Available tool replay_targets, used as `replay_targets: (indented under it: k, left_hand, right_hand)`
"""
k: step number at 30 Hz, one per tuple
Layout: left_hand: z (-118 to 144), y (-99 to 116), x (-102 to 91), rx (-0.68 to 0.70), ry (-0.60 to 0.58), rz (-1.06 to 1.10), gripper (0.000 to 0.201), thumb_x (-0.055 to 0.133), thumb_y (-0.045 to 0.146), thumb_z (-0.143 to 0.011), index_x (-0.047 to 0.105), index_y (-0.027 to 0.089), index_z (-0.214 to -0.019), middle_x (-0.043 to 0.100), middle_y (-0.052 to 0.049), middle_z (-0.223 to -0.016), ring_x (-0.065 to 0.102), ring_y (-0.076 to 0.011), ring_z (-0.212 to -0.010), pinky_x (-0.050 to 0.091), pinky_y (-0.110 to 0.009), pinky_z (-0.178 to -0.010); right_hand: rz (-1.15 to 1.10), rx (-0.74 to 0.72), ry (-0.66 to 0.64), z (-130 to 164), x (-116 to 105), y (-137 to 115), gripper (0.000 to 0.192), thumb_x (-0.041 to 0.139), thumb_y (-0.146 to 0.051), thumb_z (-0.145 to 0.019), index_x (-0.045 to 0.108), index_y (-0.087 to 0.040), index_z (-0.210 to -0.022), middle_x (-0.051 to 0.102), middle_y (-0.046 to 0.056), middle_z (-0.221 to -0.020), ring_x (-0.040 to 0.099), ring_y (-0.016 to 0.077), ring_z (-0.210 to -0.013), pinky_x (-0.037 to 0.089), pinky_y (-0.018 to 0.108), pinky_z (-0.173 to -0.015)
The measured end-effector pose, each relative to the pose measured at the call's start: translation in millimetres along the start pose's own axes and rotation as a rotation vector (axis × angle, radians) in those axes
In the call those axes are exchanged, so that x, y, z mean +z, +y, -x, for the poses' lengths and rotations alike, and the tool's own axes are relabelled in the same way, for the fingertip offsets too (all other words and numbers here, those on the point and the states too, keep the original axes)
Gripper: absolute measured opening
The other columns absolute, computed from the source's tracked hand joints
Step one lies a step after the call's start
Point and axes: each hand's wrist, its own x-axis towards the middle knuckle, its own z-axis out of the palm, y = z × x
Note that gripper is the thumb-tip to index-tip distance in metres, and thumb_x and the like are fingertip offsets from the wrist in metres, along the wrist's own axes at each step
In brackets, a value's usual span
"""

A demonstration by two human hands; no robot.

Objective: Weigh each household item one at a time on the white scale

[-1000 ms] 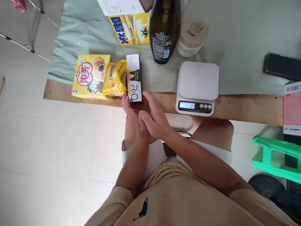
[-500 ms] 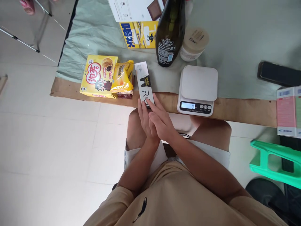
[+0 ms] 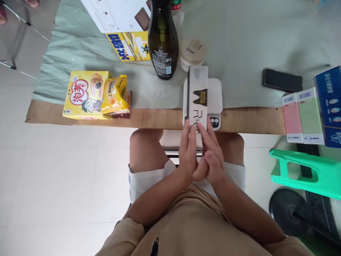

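A long white and black toothpaste box [image 3: 199, 94] hangs over a white digital kitchen scale [image 3: 216, 96], hiding much of its plate and its display. My left hand [image 3: 188, 151] grips the box's near end from the left with the fingers stretched along it. On the right side of that same end, my right hand [image 3: 213, 153] presses its fingers. The two thumbs meet below the box. Just behind the far end of the box stands a cream jar [image 3: 194, 51] with a beige lid, next to a dark bottle [image 3: 163, 49].
At the left of the table lie a yellow snack box [image 3: 84, 94] and a yellow snack packet [image 3: 115, 94]. Farther back is a yellow and blue carton [image 3: 128, 46]. A black phone [image 3: 282, 80] and several upright boxes [image 3: 310, 113] are on the right, above a green stool [image 3: 306, 174].
Both hands have lifted the toothpaste box off the table and carried it right, over the scale. The camera's view has shifted to the right.
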Motion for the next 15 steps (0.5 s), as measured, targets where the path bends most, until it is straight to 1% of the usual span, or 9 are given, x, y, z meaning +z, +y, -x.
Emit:
replay_targets:
  k: [1, 3, 6, 9, 11, 12, 14, 15]
  left_hand:
    - [-7.0, 4.0, 1.6, -0.005, -0.039, 0.032, 0.078, 0.032, 0.052, -0.112, 0.002, 0.029, -0.181, 0.013, -0.013, -0.190, 0.022, -0.0419, -0.176, 0.044, -0.072, -0.136]
    - [-20.8, 8.4, 5.8, -0.005, -0.081, 0.069, 0.076, 0.031, 0.047, -0.114, 0.006, 0.023, -0.181, 0.015, -0.017, -0.189, 0.026, -0.0395, -0.175, 0.047, -0.064, -0.136]
    - [-34.7, 7.1, 15.2, -0.029, -0.128, 0.072, 0.070, 0.025, 0.043, -0.116, 0.006, 0.023, -0.181, 0.014, -0.015, -0.190, 0.024, -0.0327, -0.176, 0.047, -0.053, -0.138]
    - [-40.4, -0.4, 19.2, -0.032, -0.131, 0.060, 0.068, 0.025, 0.044, -0.117, 0.010, 0.025, -0.180, 0.022, -0.016, -0.188, 0.029, -0.0303, -0.175, 0.045, -0.053, -0.138]
    - [-42.6, -9.1, 12.6, 0.011, -0.105, 0.035, 0.067, 0.028, 0.047, -0.116, 0.016, 0.026, -0.179, 0.031, -0.018, -0.184, 0.036, -0.0323, -0.172, 0.044, -0.056, -0.138]
    - [-43.8, -14.7, 6.2, 0.041, -0.079, 0.013, 0.066, 0.031, 0.048, -0.116, 0.022, 0.025, -0.177, 0.039, -0.018, -0.180, 0.042, -0.0334, -0.169, 0.045, -0.058, -0.137]
    - [-47.2, -28.4, -9.6, 0.092, -0.012, -0.040, 0.059, 0.036, 0.048, -0.115, 0.037, 0.024, -0.170, 0.055, -0.017, -0.169, 0.055, -0.0332, -0.158, 0.049, -0.056, -0.133]
    - [-49.4, -35.7, -17.4, 0.095, 0.023, -0.069, 0.055, 0.037, 0.048, -0.116, 0.045, 0.024, -0.165, 0.062, -0.016, -0.160, 0.061, -0.0315, -0.152, 0.052, -0.053, -0.131]
  right_hand:
    - [-0.024, 0.042, 0.044, -0.6, -5.6, 4.2, 0.061, 0.037, -0.052, -0.111, 0.048, -0.037, -0.169, 0.029, -0.003, -0.186, 0.038, 0.0287, -0.172, 0.044, 0.059, -0.141]
    - [-0.069, 0.124, 0.117, -5.2, -12.2, 11.6, 0.059, 0.039, -0.054, -0.111, 0.056, -0.036, -0.164, 0.032, -0.003, -0.185, 0.038, 0.0294, -0.173, 0.040, 0.061, -0.143]
    - [-0.101, 0.245, 0.164, -18.3, -15.8, 17.0, 0.056, 0.047, -0.054, -0.108, 0.063, -0.032, -0.158, 0.037, 0.000, -0.183, 0.037, 0.0302, -0.173, 0.037, 0.063, -0.144]
    - [-0.090, 0.289, 0.172, -30.3, -21.8, 20.2, 0.055, 0.053, -0.055, -0.105, 0.067, -0.031, -0.153, 0.040, 0.004, -0.182, 0.036, 0.0297, -0.173, 0.039, 0.062, -0.142]
    - [-0.086, 0.243, 0.187, -33.1, -29.6, 26.1, 0.055, 0.055, -0.057, -0.104, 0.068, -0.031, -0.151, 0.043, 0.005, -0.180, 0.038, 0.0281, -0.173, 0.036, 0.060, -0.144]
    - [-0.092, 0.205, 0.206, -32.7, -34.4, 30.7, 0.054, 0.055, -0.057, -0.104, 0.068, -0.031, -0.150, 0.046, 0.004, -0.178, 0.039, 0.0271, -0.172, 0.034, 0.060, -0.145]
    - [-0.104, 0.139, 0.269, -29.8, -44.6, 41.3, 0.051, 0.054, -0.057, -0.105, 0.068, -0.034, -0.148, 0.055, 0.004, -0.172, 0.046, 0.0248, -0.168, 0.034, 0.059, -0.145]
    - [-0.100, 0.129, 0.296, -28.3, -49.3, 46.4, 0.050, 0.052, -0.057, -0.106, 0.067, -0.035, -0.148, 0.059, 0.003, -0.168, 0.050, 0.0240, -0.165, 0.035, 0.058, -0.144]
